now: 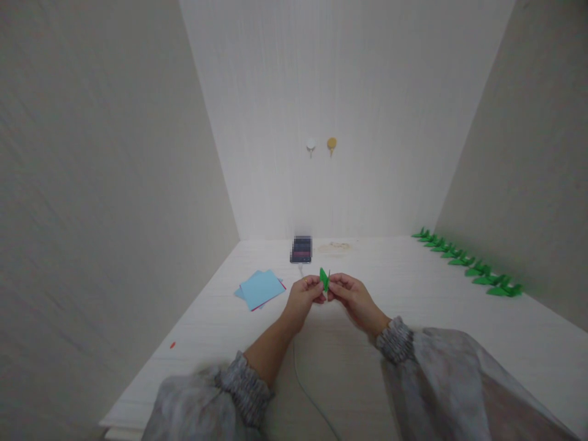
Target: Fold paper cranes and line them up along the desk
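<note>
A small green folded paper piece (324,278) is held up above the white table (427,318), between both hands. My left hand (304,299) pinches its left side with fingers closed. My right hand (351,297) pinches its right side, fingers also closed. Both forearms wear grey patterned sleeves gathered at the wrist.
A stack of light blue paper sheets (261,288) with a red edge lies to the left. A dark phone (301,249) with a cable (307,392) stands at the back. A row of several green folded paper pieces (468,262) lines the right wall. Two round hooks (321,145) are on the back wall.
</note>
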Action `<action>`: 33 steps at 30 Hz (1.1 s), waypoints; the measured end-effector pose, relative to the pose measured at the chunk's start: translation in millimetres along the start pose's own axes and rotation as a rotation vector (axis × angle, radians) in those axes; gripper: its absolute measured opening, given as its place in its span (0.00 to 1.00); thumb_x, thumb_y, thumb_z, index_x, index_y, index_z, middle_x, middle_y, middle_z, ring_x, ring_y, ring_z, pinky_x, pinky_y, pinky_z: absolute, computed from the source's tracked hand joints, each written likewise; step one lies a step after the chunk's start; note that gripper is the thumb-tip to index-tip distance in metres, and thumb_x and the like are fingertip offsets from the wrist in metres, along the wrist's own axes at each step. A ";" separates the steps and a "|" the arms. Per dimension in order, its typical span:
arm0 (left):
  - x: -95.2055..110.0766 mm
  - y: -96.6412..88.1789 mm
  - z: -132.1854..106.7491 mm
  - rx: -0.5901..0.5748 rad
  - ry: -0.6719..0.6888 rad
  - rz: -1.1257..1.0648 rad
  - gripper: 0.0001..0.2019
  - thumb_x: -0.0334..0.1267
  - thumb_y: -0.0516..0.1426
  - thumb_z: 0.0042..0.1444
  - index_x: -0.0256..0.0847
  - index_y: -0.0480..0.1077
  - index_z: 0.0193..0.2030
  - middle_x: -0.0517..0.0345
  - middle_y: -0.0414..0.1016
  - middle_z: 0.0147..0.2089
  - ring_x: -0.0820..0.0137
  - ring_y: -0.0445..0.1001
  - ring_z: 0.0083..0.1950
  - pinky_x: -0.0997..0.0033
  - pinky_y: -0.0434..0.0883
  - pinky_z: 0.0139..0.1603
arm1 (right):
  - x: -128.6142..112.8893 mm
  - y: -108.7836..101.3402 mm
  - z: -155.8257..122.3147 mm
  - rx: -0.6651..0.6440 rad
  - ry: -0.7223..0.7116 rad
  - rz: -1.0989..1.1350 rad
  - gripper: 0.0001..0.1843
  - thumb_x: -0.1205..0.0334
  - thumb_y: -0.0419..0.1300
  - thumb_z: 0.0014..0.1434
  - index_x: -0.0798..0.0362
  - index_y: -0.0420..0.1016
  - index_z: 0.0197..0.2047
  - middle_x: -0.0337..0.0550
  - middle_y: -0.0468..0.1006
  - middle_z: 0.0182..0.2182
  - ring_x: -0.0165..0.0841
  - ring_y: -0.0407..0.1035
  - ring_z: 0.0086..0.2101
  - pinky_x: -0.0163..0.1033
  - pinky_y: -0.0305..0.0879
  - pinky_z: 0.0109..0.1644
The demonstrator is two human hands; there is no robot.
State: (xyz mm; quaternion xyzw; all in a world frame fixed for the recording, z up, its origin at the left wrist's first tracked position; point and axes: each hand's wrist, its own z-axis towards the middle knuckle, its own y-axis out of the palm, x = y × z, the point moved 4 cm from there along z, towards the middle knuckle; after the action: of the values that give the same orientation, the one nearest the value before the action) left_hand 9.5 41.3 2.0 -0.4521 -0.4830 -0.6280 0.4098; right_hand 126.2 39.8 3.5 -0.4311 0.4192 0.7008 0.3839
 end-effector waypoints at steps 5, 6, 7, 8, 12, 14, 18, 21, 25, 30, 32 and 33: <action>0.4 4.8 -3.4 -0.057 -0.001 0.030 0.14 0.43 0.59 0.40 0.33 0.67 0.29 0.61 0.67 0.20 0.78 0.63 0.21 0.76 0.60 0.26 | 2.1 -4.5 0.4 0.045 0.017 -0.062 0.09 0.58 0.60 0.47 0.55 0.68 0.28 0.36 0.69 0.20 0.26 0.62 0.22 0.34 0.57 0.30; 0.2 5.1 -3.5 -0.065 0.002 0.026 0.14 0.44 0.59 0.41 0.34 0.67 0.29 0.61 0.66 0.20 0.78 0.63 0.22 0.77 0.60 0.26 | 1.6 -4.6 0.2 0.049 0.015 -0.074 0.09 0.58 0.60 0.47 0.55 0.68 0.28 0.36 0.69 0.19 0.26 0.62 0.22 0.34 0.57 0.30; -0.2 5.2 -3.3 -0.073 0.004 0.023 0.14 0.44 0.59 0.41 0.34 0.67 0.30 0.61 0.66 0.21 0.78 0.63 0.22 0.77 0.60 0.26 | 0.9 -4.6 0.1 0.052 0.013 -0.085 0.10 0.57 0.59 0.47 0.55 0.68 0.28 0.36 0.69 0.19 0.26 0.62 0.22 0.34 0.58 0.30; -0.8 5.0 -2.9 -0.080 0.003 0.021 0.14 0.44 0.59 0.41 0.34 0.67 0.30 0.61 0.66 0.21 0.79 0.63 0.22 0.77 0.60 0.26 | 0.1 -4.4 -0.1 0.056 0.009 -0.096 0.10 0.57 0.59 0.47 0.55 0.68 0.28 0.36 0.69 0.19 0.26 0.62 0.22 0.34 0.58 0.30; -3.5 4.4 -0.6 -0.117 -0.024 0.026 0.15 0.44 0.58 0.42 0.33 0.66 0.31 0.61 0.66 0.21 0.80 0.62 0.21 0.78 0.59 0.26 | -4.2 -3.2 -0.1 0.077 -0.027 -0.168 0.10 0.56 0.58 0.47 0.55 0.66 0.26 0.35 0.69 0.18 0.26 0.62 0.21 0.34 0.58 0.29; -3.3 5.0 0.0 -0.128 -0.034 0.041 0.16 0.45 0.58 0.42 0.33 0.66 0.31 0.60 0.66 0.22 0.80 0.62 0.21 0.78 0.59 0.25 | -6.7 -3.1 0.2 0.107 -0.052 -0.243 0.10 0.56 0.58 0.47 0.54 0.65 0.25 0.34 0.67 0.16 0.26 0.62 0.21 0.34 0.57 0.28; -0.8 7.1 0.3 -0.109 -0.044 0.088 0.17 0.47 0.59 0.40 0.34 0.64 0.30 0.62 0.65 0.20 0.78 0.63 0.21 0.76 0.61 0.26 | -11.7 -4.1 -0.1 0.182 -0.119 -0.446 0.10 0.57 0.58 0.47 0.53 0.63 0.24 0.33 0.65 0.16 0.27 0.60 0.19 0.33 0.55 0.25; 1.0 7.9 0.5 -0.087 -0.028 0.116 0.17 0.47 0.58 0.41 0.35 0.63 0.30 0.63 0.64 0.19 0.78 0.63 0.21 0.76 0.61 0.25 | -16.8 -4.0 -1.8 0.208 -0.218 -0.597 0.10 0.57 0.57 0.49 0.52 0.64 0.22 0.36 0.66 0.17 0.28 0.60 0.21 0.34 0.56 0.26; 3.1 7.1 1.2 -0.061 0.008 0.166 0.16 0.47 0.56 0.43 0.36 0.62 0.31 0.64 0.63 0.17 0.78 0.62 0.19 0.76 0.61 0.24 | -22.4 -1.9 -4.7 0.172 -0.303 -0.651 0.10 0.57 0.55 0.51 0.52 0.66 0.22 0.38 0.68 0.20 0.30 0.62 0.24 0.35 0.57 0.29; 7.9 6.7 1.1 -0.005 0.083 0.228 0.14 0.47 0.56 0.44 0.37 0.60 0.29 0.66 0.61 0.15 0.78 0.60 0.18 0.77 0.58 0.22 | -19.4 -0.6 -3.6 0.143 -0.283 -0.565 0.08 0.55 0.58 0.48 0.52 0.68 0.26 0.39 0.69 0.24 0.30 0.63 0.26 0.36 0.59 0.30; 8.6 6.7 0.8 0.017 0.104 0.243 0.14 0.46 0.56 0.43 0.38 0.60 0.28 0.67 0.61 0.15 0.79 0.59 0.17 0.78 0.57 0.21 | -13.9 -3.0 -1.5 0.174 -0.230 -0.472 0.10 0.56 0.61 0.44 0.52 0.67 0.26 0.37 0.69 0.21 0.29 0.63 0.24 0.35 0.59 0.29; 8.4 6.5 0.8 0.026 0.108 0.247 0.14 0.46 0.56 0.43 0.38 0.60 0.28 0.67 0.61 0.15 0.79 0.59 0.17 0.78 0.57 0.21 | -11.0 -3.9 -0.4 0.180 -0.198 -0.423 0.10 0.56 0.61 0.44 0.52 0.66 0.26 0.36 0.69 0.20 0.29 0.63 0.23 0.35 0.59 0.28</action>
State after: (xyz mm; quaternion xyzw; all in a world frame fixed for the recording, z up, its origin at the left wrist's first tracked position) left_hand 13.6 40.2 11.7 -0.4682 -0.4092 -0.5898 0.5153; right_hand 133.6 38.9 12.5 -0.4025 0.3408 0.6037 0.5979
